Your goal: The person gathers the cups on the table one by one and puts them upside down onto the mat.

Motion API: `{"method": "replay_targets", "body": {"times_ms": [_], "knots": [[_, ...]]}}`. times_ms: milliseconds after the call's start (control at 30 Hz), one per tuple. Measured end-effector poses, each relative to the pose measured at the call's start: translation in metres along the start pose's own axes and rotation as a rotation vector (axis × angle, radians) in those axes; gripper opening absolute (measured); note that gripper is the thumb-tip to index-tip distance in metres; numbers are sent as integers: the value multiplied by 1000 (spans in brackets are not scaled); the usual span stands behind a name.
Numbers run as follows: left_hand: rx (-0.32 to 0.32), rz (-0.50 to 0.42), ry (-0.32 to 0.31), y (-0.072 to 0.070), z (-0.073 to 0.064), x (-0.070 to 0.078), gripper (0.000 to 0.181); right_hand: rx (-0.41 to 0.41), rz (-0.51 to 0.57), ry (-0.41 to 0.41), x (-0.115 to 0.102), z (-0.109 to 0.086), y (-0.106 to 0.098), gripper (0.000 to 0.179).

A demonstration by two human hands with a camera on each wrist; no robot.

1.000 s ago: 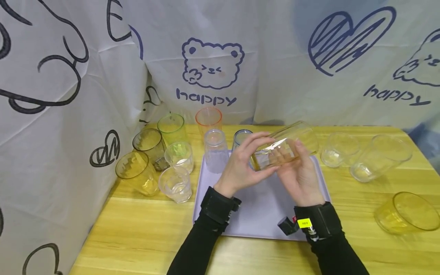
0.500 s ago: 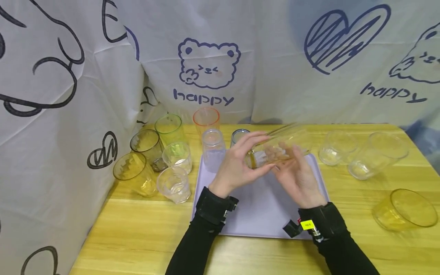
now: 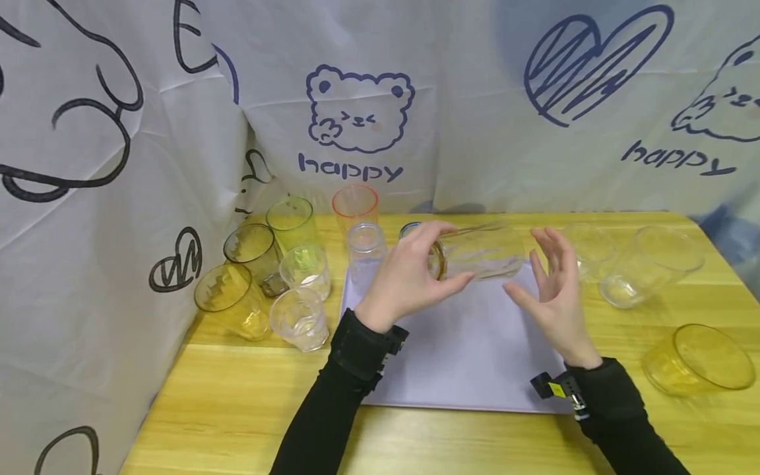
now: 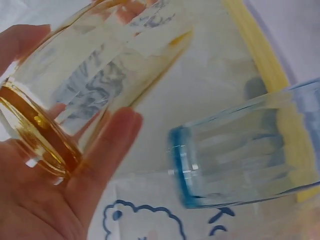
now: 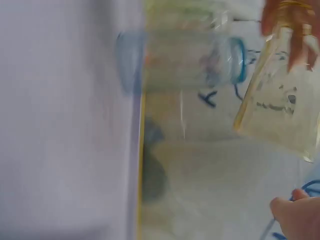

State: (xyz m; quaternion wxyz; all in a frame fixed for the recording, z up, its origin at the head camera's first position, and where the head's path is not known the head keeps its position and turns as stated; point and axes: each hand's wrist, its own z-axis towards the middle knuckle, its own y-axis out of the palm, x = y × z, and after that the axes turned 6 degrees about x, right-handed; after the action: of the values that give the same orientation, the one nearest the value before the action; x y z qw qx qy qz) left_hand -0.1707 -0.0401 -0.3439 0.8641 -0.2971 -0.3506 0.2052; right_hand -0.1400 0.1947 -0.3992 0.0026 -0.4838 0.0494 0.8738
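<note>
My left hand [image 3: 406, 277] grips a pale amber drinking glass [image 3: 487, 254] around its thick base, thumb on one side and fingers on the other. The glass lies sideways above the lilac tray [image 3: 475, 356], its mouth pointing right; the amber base [image 4: 50, 135] shows in the left wrist view. Beyond the mouth, my right hand [image 3: 555, 300] is spread, thumb and fingers apart and clear of the glass. On the tray's far side, a bluish glass [image 4: 235, 155] stands upside down, mostly hidden in the head view. A clear glass [image 3: 365, 245] stands beside it, also upside down.
Left of the tray stand an amber glass [image 3: 228, 300], a grey glass [image 3: 255, 254], a green glass [image 3: 291, 224] and two clear cups [image 3: 303, 320]. An orange-rimmed glass [image 3: 355, 214] is behind. To the right are clear glasses [image 3: 650, 270] and a yellow one [image 3: 695, 363].
My right hand has come off the glass and moved right. The glass has swung from tilted toward level, still in my left hand.
</note>
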Motion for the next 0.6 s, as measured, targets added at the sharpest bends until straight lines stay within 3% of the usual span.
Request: {"method": "replay_targets", "body": {"times_ms": [133,233,333,600], "knots": [[-48,51,-22,-5,8,6,59,-80,-356,-212,3,5,-4,99],[-87,97,-44,-5,13,11,58,-129,-576,-283,4,7,-2,109],[-118,145,-62,-4,17,16,58,-157,-673,-299,5,9,3,110],[-147,246,-87,1,25,26,59,-196,-789,-250,14,12,16,115]]}}
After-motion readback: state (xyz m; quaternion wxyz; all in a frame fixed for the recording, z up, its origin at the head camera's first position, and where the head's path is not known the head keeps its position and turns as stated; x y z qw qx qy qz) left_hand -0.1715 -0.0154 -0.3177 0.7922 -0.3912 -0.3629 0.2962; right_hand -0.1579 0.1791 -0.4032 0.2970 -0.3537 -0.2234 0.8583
